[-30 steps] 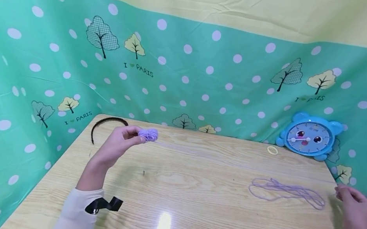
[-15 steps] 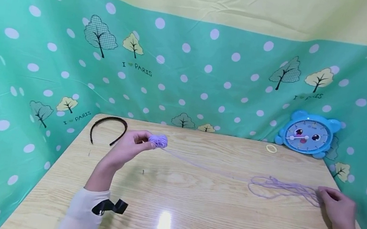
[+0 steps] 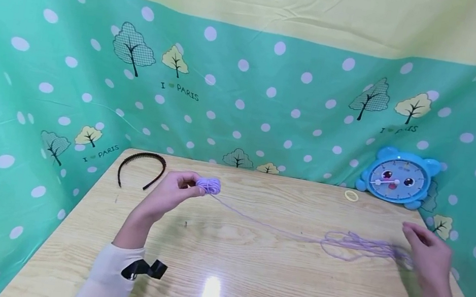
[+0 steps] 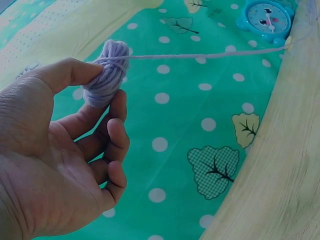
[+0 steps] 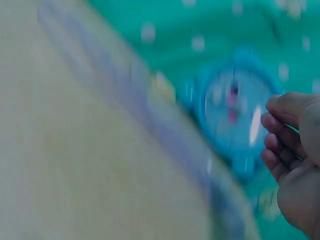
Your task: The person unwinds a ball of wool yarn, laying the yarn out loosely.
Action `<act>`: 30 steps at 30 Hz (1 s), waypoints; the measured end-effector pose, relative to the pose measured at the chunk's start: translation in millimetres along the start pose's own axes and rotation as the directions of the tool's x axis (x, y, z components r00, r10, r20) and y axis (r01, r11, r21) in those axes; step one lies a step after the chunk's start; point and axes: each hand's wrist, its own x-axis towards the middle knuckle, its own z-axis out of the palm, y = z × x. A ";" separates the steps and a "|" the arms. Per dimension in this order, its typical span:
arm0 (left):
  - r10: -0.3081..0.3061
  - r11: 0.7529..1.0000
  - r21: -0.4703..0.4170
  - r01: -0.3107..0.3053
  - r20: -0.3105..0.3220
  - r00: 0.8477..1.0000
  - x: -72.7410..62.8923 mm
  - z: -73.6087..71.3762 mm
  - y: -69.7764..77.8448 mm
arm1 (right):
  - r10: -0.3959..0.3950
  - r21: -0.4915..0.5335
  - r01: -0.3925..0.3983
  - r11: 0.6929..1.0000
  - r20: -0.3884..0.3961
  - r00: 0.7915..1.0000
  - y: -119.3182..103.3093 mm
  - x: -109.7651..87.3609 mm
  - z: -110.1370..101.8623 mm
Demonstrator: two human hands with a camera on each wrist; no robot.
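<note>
In the head view, my left hand (image 3: 171,192) is raised over the left part of the table, pinching a small wound bundle of lilac yarn (image 3: 208,185) between thumb and fingers. The left wrist view shows the bundle (image 4: 107,75) wrapped around its middle, with one strand running off to the right. That strand sags down to loose loops of the same yarn (image 3: 357,246) lying on the table's right side. Just above the right end of these loops is my right hand (image 3: 431,257), fingers loosely bent. No yarn shows between its fingertips in the blurred right wrist view.
A blue bear-shaped clock (image 3: 397,177) leans against the polka-dot cloth at the back right, with a pale ring (image 3: 351,196) beside it. A dark toothed headband (image 3: 144,155) lies at the back left of the wooden table (image 3: 254,284).
My right hand has come left from the table's right edge, lowered to the loops, let go of the strand and lifted. The strand has gone slack. My left hand has shifted right with the bundle.
</note>
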 end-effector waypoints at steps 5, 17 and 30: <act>0.005 1.000 -0.001 -0.005 -0.002 1.000 -0.3 -0.6 -1.3 | -0.227 0.092 0.225 0.970 0.018 0.974 -50.3 -11.3 34.8; -0.028 1.000 0.002 0.028 -0.024 0.999 -0.6 -0.5 -2.0 | -0.466 0.346 0.408 0.845 0.100 0.879 -118.8 -47.8 128.4; -0.013 1.000 -0.008 0.013 -0.026 1.000 -0.6 1.7 0.2 | -0.553 0.457 0.388 0.800 0.311 0.773 -154.5 -91.9 213.3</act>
